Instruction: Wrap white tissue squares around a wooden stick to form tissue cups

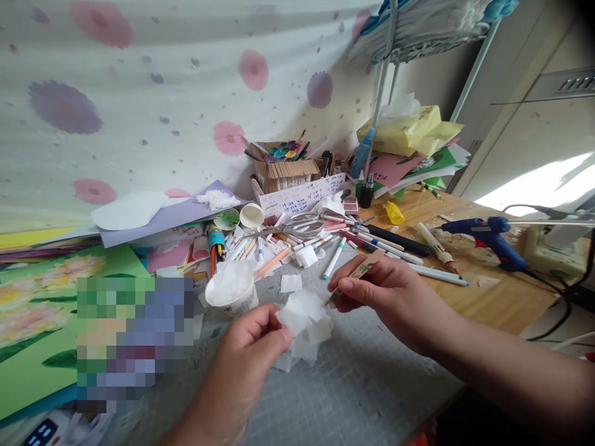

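Observation:
My left hand [253,350] pinches the left edge of a loose cluster of thin white paper pieces [307,319], held above the grey cutting mat [362,378]. From the right, my right hand [376,285] grips a small flat strip with green marks [360,271] between thumb and fingers. Its lower end comes close to the paper cluster; whether it touches I cannot tell. Just behind my left hand stands a paper cup [232,300] filled with white paper [230,279]. A small white paper square [291,283] lies on the mat near the cluster.
Markers [334,257] and scissors [302,226] are heaped behind the hands. A blue glue gun [493,238] with a cable rests at the right. Painted green paper [41,310] lies at the left, partly pixelated. A cardboard box [290,170] with paints stands at the back.

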